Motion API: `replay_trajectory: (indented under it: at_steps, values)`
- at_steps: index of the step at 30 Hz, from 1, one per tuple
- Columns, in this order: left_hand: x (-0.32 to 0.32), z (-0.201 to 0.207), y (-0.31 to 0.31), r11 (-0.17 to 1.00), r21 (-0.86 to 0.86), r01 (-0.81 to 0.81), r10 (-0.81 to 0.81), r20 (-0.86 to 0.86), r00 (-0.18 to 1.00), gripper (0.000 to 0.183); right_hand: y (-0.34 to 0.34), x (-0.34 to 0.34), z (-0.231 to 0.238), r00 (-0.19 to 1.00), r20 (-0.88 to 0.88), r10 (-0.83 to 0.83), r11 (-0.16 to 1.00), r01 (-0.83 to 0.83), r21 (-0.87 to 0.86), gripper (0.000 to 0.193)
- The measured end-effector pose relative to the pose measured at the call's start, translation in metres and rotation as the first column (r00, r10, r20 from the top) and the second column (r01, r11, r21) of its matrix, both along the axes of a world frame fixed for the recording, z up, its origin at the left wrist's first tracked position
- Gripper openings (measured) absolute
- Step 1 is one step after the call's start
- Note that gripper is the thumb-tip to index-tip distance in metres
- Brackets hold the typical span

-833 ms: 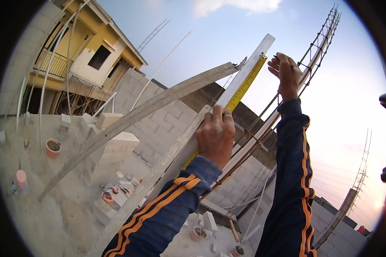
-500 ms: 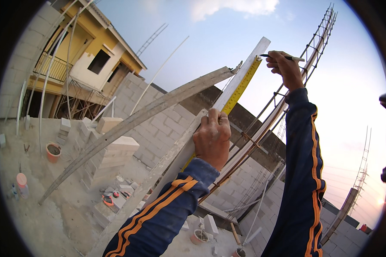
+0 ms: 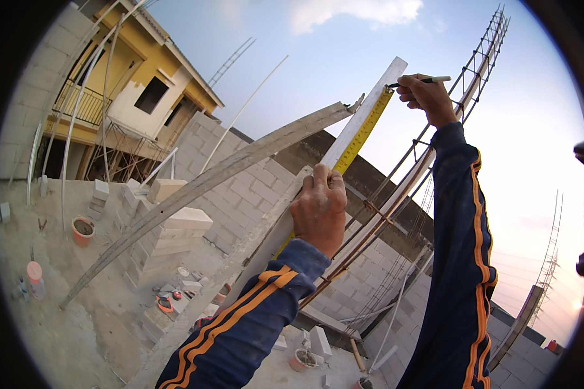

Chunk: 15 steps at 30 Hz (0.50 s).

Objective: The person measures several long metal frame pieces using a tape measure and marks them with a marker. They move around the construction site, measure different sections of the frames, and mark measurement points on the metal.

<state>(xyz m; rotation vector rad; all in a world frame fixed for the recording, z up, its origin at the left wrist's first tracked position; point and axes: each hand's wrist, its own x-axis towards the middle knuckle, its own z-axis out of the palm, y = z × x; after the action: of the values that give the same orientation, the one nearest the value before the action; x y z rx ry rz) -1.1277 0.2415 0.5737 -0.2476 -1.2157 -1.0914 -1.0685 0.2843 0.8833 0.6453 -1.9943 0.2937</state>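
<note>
A yellow tape measure (image 3: 366, 131) runs up along the edge of a pale, straight board (image 3: 396, 67) that slants up against the sky. My left hand (image 3: 319, 211) is closed round the board and the tape blade, pressing the two together. Below that hand the tape goes on, partly hidden by my sleeve. Near the tape's upper end, my right hand (image 3: 429, 98) pinches a dark pen with a pale barrel end (image 3: 442, 79). The pen's tip meets the board at the end of the tape, or comes very close to it.
A long grey wooden brace (image 3: 240, 159) slants up from the floor at left. A steel rebar cage (image 3: 480, 71) rises beside my right arm. Stacked light blocks (image 3: 169, 236), an orange bucket (image 3: 82, 228) and orange-handled tools (image 3: 165, 303) are on the floor below.
My right hand has shifted slightly left and down, bringing the pen tip to the board by the tape's end. The pen lies at a different slant. My left hand keeps its hold.
</note>
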Motion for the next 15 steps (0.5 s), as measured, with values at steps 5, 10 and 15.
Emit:
replay_trajectory:
  at_steps: [5, 10, 15]
  values:
    - [-0.003, -0.001, -0.001, 1.0, 0.005, 0.009, -0.008, -0.025, 1.0, 0.038, -0.005, 0.006, 0.008, 0.958, -0.033, -0.286, 0.956, 0.287, 0.06, 0.022]
    - [-0.003, -0.001, -0.001, 1.0, 0.003, 0.031, -0.031, -0.044, 0.999, 0.035, 0.006, 0.02, -0.014, 0.98, -0.127, -0.151, 0.988, 0.149, -0.029, 0.021]
    - [0.013, -0.01, -0.005, 0.999, -0.011, 0.039, -0.039, -0.035, 0.999, 0.035, 0.022, 0.049, -0.062, 0.992, -0.104, -0.076, 0.988, 0.06, -0.145, 0.039]
